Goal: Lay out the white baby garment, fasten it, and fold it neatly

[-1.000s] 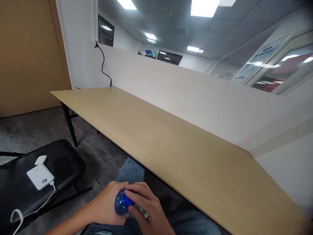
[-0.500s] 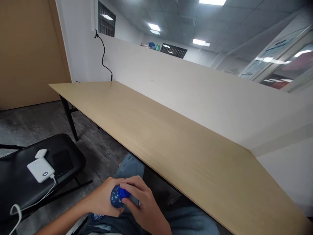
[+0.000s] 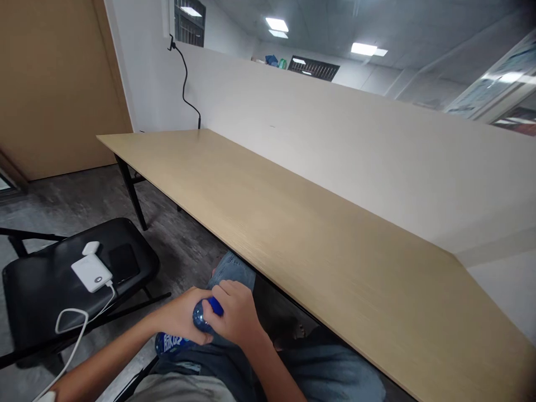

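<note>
A person's left hand (image 3: 181, 314) clasps a blue bottle (image 3: 172, 343), probably slick and squeezable, best held near its firmer shoulder (image 3: 198, 318); the right hand (image 3: 237, 310) grips the cap (image 3: 216, 305) at two o'clock.

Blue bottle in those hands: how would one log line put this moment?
left hand: around blue bottle | right hand: on blue cap | blue bottle: tilted | black chair: white device on seat

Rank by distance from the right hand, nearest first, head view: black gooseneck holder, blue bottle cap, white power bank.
From the right hand:
1. Blue bottle cap: touching it.
2. White power bank: to the left, on the black chair.
3. Black gooseneck holder: ahead and left, by the table's far end.
</note>
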The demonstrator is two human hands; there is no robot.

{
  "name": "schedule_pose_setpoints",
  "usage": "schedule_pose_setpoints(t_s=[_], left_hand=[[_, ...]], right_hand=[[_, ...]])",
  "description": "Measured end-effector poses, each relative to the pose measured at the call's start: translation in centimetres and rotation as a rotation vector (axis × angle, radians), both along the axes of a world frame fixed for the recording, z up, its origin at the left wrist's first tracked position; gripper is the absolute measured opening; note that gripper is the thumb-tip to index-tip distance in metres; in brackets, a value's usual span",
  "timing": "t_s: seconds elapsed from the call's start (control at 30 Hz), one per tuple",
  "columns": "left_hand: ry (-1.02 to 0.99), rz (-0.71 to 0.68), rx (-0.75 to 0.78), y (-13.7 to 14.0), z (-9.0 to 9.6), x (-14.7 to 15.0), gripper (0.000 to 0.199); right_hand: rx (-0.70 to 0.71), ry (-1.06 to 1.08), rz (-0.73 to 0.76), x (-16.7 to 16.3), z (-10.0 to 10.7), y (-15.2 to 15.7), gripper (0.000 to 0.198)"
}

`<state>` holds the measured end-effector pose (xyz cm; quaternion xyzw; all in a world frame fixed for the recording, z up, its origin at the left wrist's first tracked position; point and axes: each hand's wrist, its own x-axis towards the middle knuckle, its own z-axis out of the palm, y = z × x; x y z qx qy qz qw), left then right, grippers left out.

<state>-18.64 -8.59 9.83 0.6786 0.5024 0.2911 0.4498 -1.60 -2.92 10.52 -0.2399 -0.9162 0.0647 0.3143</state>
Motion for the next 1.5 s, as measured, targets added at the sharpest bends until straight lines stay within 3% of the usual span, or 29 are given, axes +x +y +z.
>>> schedule_pose_setpoints(t_s=[0.13,0.2,0.4,0.57,0.77,0.97,1.07,1.13,1.33,1.5], left_hand=[[0.088,0.023,0.018,0.1,-0.3,0.0,0.020],[0.100,0.019,0.006,0.2,-0.6,-0.4,0.022],[-0.019,-0.172,-0.170,1.5,-2.4,-2.5,0.045],[-0.113,-0.265,-0.213,2.1,-3.5,-2.7,0.044],[-0.046,-0.142,-0.156,1.9,-3.3,-2.6,0.035],[0.109,0.103,-0.097,1.4,-3.4,-1.7,0.034],[0.096,0.114,-0.101,1.3,-3.6,-1.6,0.033],[0.062,0.081,-0.117,1.4,-3.7,-2.0,0.033],[-0.040,-0.033,-0.250,1.9,-4.0,-3.2,0.042],[0.096,0.044,-0.157,1.7,-4.7,-2.5,0.031]], right_hand=[[0.009,-0.064,-0.097,-1.0,-0.2,-0.2,0.028],[-0.007,-0.054,-0.107,-1.2,-1.0,-0.1,0.031],[0.096,-0.035,0.252,-0.7,-4.1,2.1,0.038],[0.201,-0.076,0.392,-1.3,-4.0,3.4,0.030],[0.138,-0.128,0.245,-2.1,-2.9,3.1,0.031],[-0.095,-0.297,-0.064,-2.5,-2.8,2.1,0.035],[-0.177,-0.340,-0.162,-2.7,-2.8,1.9,0.040],[-0.182,-0.322,-0.146,-2.7,-2.9,2.0,0.043],[-0.028,-0.200,0.242,-2.3,-3.8,3.7,0.037],[-0.008,-0.235,0.177,-2.6,-5.0,3.9,0.030]])
